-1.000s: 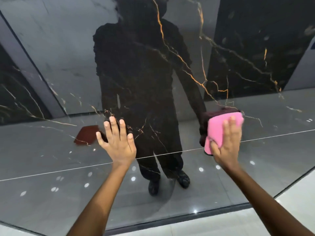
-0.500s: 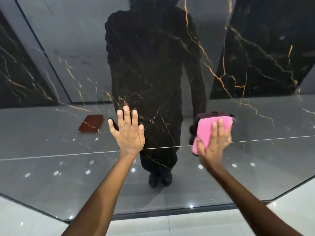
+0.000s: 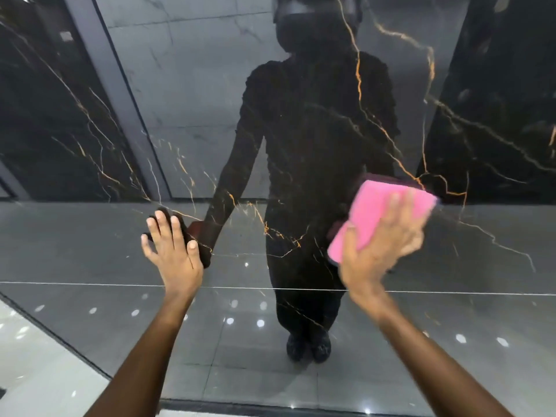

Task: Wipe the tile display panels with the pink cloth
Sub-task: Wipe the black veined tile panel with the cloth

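A glossy black tile display panel (image 3: 301, 145) with orange and white veins fills the view in front of me and mirrors a person's dark figure. My right hand (image 3: 382, 245) lies flat with spread fingers on the folded pink cloth (image 3: 379, 212), pressing it against the panel at the right of centre. The hand is blurred by motion. My left hand (image 3: 171, 248) is flat on the panel at the left, fingers straight, holding nothing.
The panel's lower edge (image 3: 270, 404) meets a pale glossy floor (image 3: 39, 371) at the bottom left. Reflected ceiling lights dot the lower part of the panel. A thin white line (image 3: 90, 285) crosses the panel below both hands.
My right hand has slid the pink cloth up and to the right across the panel. The view has tilted upward, and the reddish reflected object at the left has left the frame.
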The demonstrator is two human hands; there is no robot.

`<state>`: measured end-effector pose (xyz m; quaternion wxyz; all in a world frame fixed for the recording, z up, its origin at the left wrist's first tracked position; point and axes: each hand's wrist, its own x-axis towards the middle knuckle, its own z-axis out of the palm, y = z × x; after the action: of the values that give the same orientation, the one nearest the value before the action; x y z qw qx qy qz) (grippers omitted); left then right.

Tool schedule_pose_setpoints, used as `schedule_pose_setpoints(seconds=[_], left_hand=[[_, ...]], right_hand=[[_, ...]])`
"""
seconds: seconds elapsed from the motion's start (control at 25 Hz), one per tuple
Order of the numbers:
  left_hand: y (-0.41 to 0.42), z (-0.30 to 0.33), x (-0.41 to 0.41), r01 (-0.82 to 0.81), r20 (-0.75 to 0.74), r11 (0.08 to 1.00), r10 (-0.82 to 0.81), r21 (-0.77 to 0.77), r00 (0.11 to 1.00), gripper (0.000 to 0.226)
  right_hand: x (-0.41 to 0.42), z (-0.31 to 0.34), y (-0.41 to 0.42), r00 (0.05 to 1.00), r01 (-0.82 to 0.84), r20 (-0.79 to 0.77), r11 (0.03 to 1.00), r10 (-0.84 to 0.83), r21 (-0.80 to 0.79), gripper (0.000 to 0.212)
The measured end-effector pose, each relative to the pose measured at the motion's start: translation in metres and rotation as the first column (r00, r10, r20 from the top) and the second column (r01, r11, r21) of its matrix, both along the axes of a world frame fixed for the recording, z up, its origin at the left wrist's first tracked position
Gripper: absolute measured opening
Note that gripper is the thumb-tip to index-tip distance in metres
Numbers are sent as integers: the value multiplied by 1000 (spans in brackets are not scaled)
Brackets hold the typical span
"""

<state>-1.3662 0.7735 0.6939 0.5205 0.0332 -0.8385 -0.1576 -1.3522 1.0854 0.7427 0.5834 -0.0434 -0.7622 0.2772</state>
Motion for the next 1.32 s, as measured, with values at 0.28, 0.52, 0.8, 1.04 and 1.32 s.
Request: schedule_pose_setpoints(seconds=[0.28, 0.52, 0.8, 1.04, 1.32], left_hand=[[-9, -7, -13, 35, -134, 999, -41, -41, 990, 54], [-13, -13, -19, 73, -190, 992, -92, -107, 977, 54], [-45, -32, -17, 131, -129, 907, -197, -400, 972, 56], [-42, -23, -10, 183, -42, 913, -212, -364, 976, 56], [-159, 2, 18, 142, -14, 988, -143, -66, 990, 51]], right_hand=[[-2, -7, -62, 954, -213, 20, 633, 298, 744, 65], [12, -78, -31, 991, -87, 115, 985, 70, 149, 63], [-2, -102, -79, 991, -137, 91, 739, 102, 660, 68], [14, -90, -156, 979, -61, 199, 992, 38, 110, 87], [14, -36, -144, 993, -60, -69, 903, 98, 426, 78]])
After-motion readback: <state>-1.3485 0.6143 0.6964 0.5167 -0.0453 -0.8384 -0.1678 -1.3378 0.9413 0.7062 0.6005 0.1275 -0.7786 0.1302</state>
